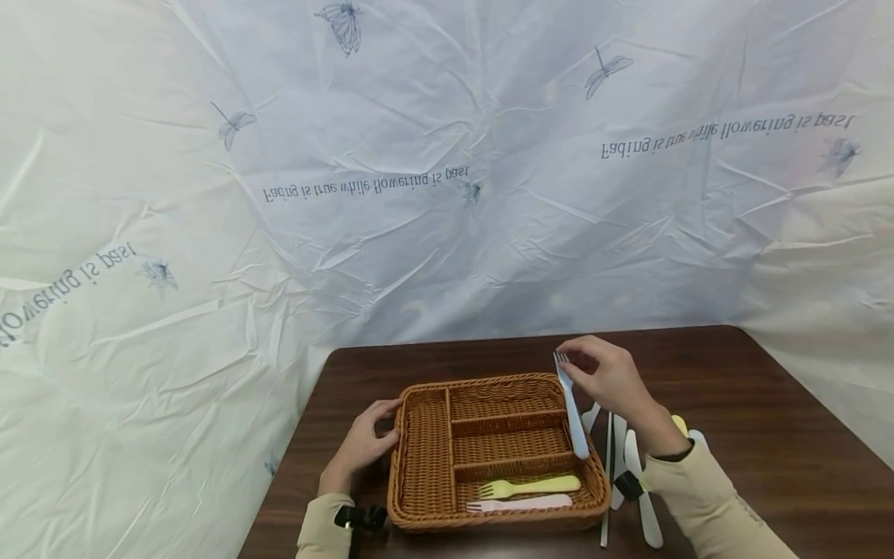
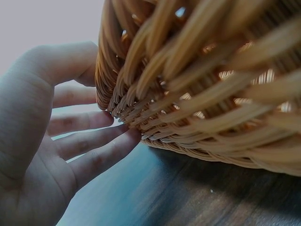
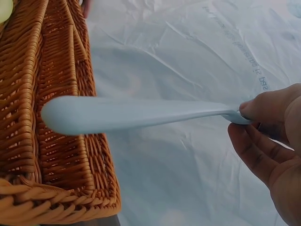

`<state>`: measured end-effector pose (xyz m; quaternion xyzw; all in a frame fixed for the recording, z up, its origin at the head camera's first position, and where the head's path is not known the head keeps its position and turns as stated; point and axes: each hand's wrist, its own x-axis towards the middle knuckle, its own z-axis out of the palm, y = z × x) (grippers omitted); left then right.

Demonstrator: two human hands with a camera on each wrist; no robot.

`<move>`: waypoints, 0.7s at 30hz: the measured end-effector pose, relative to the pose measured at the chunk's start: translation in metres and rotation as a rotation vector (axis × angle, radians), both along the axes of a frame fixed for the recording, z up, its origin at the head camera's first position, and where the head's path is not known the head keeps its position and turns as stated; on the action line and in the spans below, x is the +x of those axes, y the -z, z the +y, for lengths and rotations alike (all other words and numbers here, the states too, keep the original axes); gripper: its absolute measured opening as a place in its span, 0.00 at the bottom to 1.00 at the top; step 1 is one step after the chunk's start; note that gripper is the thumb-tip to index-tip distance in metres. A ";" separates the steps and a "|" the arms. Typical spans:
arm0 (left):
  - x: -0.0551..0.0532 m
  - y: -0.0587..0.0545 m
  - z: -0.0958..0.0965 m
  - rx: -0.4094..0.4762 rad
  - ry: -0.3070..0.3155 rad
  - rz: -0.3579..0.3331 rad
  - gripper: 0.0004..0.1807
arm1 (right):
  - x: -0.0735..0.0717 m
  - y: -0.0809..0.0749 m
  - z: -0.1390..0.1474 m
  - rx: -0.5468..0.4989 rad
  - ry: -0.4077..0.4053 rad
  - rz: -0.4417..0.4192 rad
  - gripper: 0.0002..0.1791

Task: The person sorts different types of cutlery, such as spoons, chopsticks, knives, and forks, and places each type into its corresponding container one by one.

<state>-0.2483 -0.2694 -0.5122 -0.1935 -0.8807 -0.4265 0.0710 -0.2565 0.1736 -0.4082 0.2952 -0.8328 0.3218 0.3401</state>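
Observation:
My right hand (image 1: 609,378) pinches a light blue fork (image 1: 573,415) near its tines, thumb against fingers. The fork's handle points down toward me, over the right side of a woven brown basket (image 1: 423,386). In the right wrist view the fork's broad handle end (image 3: 70,115) hangs in front of the basket's compartments. At the basket's left side, my left hand (image 1: 363,442) touches the outer wall with thumb and fingertips, its fingers fairly straight. A yellow fork (image 1: 534,487) and a pink fork (image 1: 524,504) lie side by side in the basket's front right compartment.
Right of the basket, partly under my right forearm, lie several pieces of cutlery, among them a metal knife (image 1: 649,520) and a thin chopstick-like rod (image 1: 605,512). A yellow handle end (image 1: 679,424) shows beyond the forearm. White printed sheeting (image 1: 447,256) hangs behind the dark wooden table (image 1: 761,435).

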 end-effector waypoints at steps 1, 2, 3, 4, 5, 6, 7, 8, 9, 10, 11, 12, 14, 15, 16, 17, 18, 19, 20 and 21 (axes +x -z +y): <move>0.000 0.000 0.000 -0.002 0.000 0.000 0.30 | 0.000 0.001 -0.001 0.002 -0.006 0.001 0.16; 0.000 0.000 0.000 -0.004 -0.001 -0.002 0.30 | 0.000 0.001 -0.001 0.002 -0.013 0.002 0.16; 0.000 0.000 -0.001 -0.007 -0.001 -0.003 0.30 | 0.000 0.001 -0.002 0.001 -0.020 0.002 0.16; 0.000 0.001 -0.001 -0.010 0.000 -0.004 0.30 | 0.000 0.001 -0.003 -0.002 -0.025 0.000 0.16; 0.000 0.001 -0.001 -0.012 -0.001 -0.004 0.30 | 0.000 0.002 -0.003 -0.003 -0.031 -0.001 0.16; 0.000 0.001 -0.001 -0.015 -0.001 -0.002 0.30 | 0.000 0.002 -0.004 -0.003 -0.035 -0.002 0.16; 0.000 0.001 -0.001 -0.017 -0.002 0.001 0.30 | 0.001 0.002 -0.004 -0.004 -0.041 -0.003 0.16; -0.001 0.001 -0.002 -0.019 -0.002 0.006 0.30 | 0.001 0.002 -0.005 -0.005 -0.049 -0.006 0.17; -0.001 0.001 -0.002 -0.019 -0.001 0.009 0.29 | 0.001 0.002 -0.005 -0.003 -0.057 -0.008 0.17; -0.001 0.001 -0.002 -0.018 -0.001 0.011 0.29 | 0.002 0.003 -0.005 0.000 -0.065 -0.010 0.17; -0.001 0.001 -0.003 -0.018 0.000 0.012 0.29 | 0.002 0.003 -0.005 0.005 -0.074 -0.014 0.17; -0.001 0.001 -0.003 -0.017 0.001 0.012 0.29 | 0.003 0.004 -0.006 0.010 -0.082 -0.018 0.17; -0.002 0.001 -0.003 -0.014 0.006 0.009 0.29 | 0.004 0.005 -0.006 0.022 -0.098 -0.023 0.18; -0.001 0.001 -0.003 -0.011 0.009 0.006 0.29 | 0.004 0.006 -0.006 0.027 -0.104 -0.022 0.18; -0.001 0.001 -0.003 -0.012 0.010 0.006 0.29 | 0.004 0.007 -0.007 0.031 -0.110 -0.024 0.18; -0.001 0.001 -0.003 -0.012 0.010 0.006 0.29 | 0.004 0.007 -0.007 0.035 -0.114 -0.025 0.18; -0.001 0.001 -0.003 -0.011 0.011 0.004 0.29 | 0.004 0.008 -0.007 0.038 -0.117 -0.023 0.18; -0.001 0.001 -0.002 -0.011 0.012 0.003 0.29 | 0.004 0.008 -0.007 0.039 -0.119 -0.021 0.17; -0.001 0.001 -0.002 -0.010 0.013 0.003 0.29 | 0.004 0.008 -0.007 0.040 -0.122 -0.019 0.17; 0.000 0.001 -0.002 -0.011 0.012 0.002 0.29 | 0.004 0.009 -0.007 0.042 -0.123 -0.017 0.17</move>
